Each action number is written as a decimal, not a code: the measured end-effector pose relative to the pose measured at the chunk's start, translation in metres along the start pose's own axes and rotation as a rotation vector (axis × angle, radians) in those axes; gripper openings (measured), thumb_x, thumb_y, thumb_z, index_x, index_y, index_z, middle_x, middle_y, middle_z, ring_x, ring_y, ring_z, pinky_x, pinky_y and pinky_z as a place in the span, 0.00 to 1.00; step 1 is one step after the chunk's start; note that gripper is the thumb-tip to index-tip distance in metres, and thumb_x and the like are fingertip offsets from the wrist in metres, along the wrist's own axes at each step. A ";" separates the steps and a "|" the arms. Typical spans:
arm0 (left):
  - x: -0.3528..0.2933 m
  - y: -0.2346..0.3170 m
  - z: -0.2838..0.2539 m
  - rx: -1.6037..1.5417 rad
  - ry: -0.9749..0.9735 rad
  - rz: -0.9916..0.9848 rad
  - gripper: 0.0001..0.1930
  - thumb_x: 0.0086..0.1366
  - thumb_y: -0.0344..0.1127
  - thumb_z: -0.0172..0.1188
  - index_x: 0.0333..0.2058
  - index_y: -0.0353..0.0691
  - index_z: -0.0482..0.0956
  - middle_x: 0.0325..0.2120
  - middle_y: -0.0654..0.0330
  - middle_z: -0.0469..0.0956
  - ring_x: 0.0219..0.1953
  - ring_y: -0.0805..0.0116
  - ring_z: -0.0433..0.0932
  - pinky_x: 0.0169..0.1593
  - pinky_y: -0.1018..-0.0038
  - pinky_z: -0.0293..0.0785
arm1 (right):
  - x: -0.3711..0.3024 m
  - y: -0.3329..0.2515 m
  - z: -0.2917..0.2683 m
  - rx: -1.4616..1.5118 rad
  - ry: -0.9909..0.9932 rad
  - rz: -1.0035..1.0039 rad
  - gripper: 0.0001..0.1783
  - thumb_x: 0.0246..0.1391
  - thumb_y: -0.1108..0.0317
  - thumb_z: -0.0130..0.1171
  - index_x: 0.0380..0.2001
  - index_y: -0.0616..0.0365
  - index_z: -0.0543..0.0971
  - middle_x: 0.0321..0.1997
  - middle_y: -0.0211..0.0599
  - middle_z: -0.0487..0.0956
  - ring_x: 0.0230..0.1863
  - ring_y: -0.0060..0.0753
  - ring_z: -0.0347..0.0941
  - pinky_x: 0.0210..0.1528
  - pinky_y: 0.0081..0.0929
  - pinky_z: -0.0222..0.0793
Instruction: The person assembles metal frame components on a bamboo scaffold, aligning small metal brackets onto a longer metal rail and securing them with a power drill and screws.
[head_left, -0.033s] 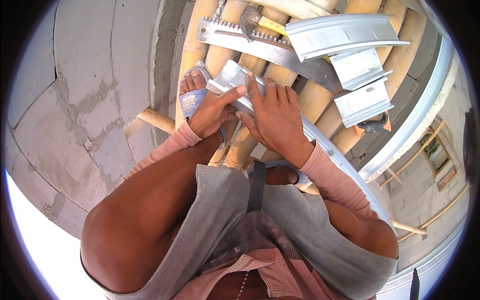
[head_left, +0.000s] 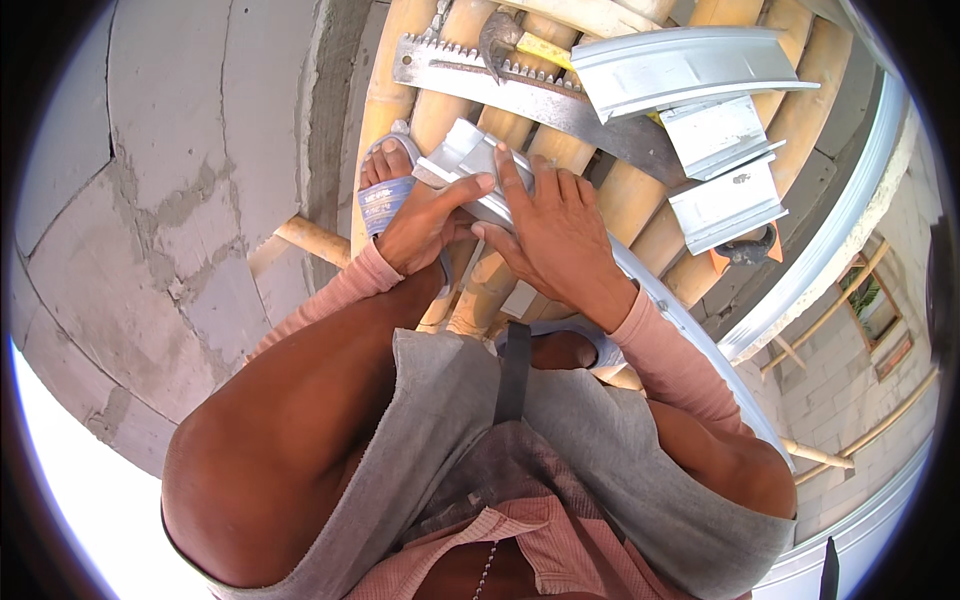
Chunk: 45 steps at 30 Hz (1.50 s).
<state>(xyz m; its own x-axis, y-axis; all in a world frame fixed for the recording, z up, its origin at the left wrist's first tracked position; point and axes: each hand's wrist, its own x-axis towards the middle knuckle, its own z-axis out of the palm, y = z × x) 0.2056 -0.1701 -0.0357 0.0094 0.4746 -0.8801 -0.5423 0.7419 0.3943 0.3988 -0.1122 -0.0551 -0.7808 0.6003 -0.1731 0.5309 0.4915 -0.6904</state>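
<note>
Lap: grey cloth shorts (head_left: 450,390) with a dark strap (head_left: 514,372) hanging between the knees.
Left hand grip: narrow; the left hand (head_left: 425,225) pinches the end part of a long silver metal channel (head_left: 462,150), with the thumb on top and the fingers partly hidden.
Right hand grip: the right hand (head_left: 560,235) lies over the same channel, its index finger stretched across it; whether it closes underneath, I cannot tell.
Channel place: its end is above the round yellow bamboo poles (head_left: 685,280), near the blue-strapped sandal (head_left: 385,203); the rest passes under the right forearm.
Step in hand: probably steadying or adjusting this channel end; neither hand shows a tool.
Next move: it seems to call for a firm left hold and careful right fingers, because the thin edges may be sharp.
Tools beyond: a large-toothed steel saw (head_left: 510,90), overlapped by a dark claw-shaped metal head (head_left: 497,42) with yellow handle.
Offcuts: three short silver metal pieces (head_left: 728,205), partly stacked.
Farther left: a grey block wall (head_left: 170,200).
</note>
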 end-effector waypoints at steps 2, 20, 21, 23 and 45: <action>0.002 0.002 -0.007 0.031 -0.029 -0.003 0.28 0.69 0.39 0.63 0.63 0.37 0.66 0.52 0.56 0.78 0.51 0.62 0.82 0.50 0.63 0.84 | -0.001 0.022 -0.007 0.091 -0.061 -0.003 0.46 0.62 0.43 0.62 0.72 0.65 0.63 0.58 0.58 0.76 0.56 0.57 0.74 0.65 0.47 0.64; -0.006 -0.002 -0.014 -0.061 -0.102 -0.102 0.31 0.71 0.36 0.62 0.66 0.33 0.61 0.57 0.47 0.76 0.57 0.55 0.81 0.62 0.56 0.81 | 0.011 0.040 -0.013 0.833 -0.275 0.266 0.40 0.51 0.44 0.73 0.54 0.69 0.80 0.53 0.58 0.81 0.56 0.51 0.77 0.58 0.38 0.70; -0.007 -0.001 -0.015 -0.068 -0.117 -0.098 0.31 0.71 0.37 0.62 0.67 0.33 0.60 0.58 0.47 0.76 0.58 0.55 0.80 0.63 0.55 0.80 | 0.013 0.038 -0.016 0.901 -0.331 0.311 0.41 0.52 0.43 0.72 0.58 0.68 0.78 0.54 0.54 0.81 0.57 0.45 0.77 0.58 0.35 0.70; -0.007 0.000 -0.014 -0.075 -0.130 -0.092 0.31 0.71 0.37 0.62 0.67 0.34 0.60 0.58 0.48 0.75 0.59 0.55 0.80 0.63 0.55 0.79 | 0.019 0.039 -0.022 0.969 -0.389 0.354 0.43 0.54 0.42 0.72 0.62 0.66 0.76 0.56 0.51 0.80 0.58 0.39 0.76 0.58 0.33 0.71; 0.012 -0.009 -0.011 -0.025 -0.050 0.079 0.35 0.73 0.51 0.58 0.68 0.37 0.59 0.58 0.47 0.75 0.56 0.53 0.82 0.54 0.55 0.86 | -0.012 0.065 -0.066 1.063 0.014 0.139 0.28 0.65 0.53 0.65 0.61 0.59 0.78 0.57 0.37 0.77 0.57 0.33 0.74 0.60 0.30 0.70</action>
<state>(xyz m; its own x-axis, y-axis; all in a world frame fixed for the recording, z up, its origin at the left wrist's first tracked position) 0.2013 -0.1765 -0.0525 0.0070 0.5544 -0.8323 -0.5640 0.6894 0.4545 0.4645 -0.0463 -0.0517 -0.7282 0.6192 -0.2940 0.0508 -0.3790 -0.9240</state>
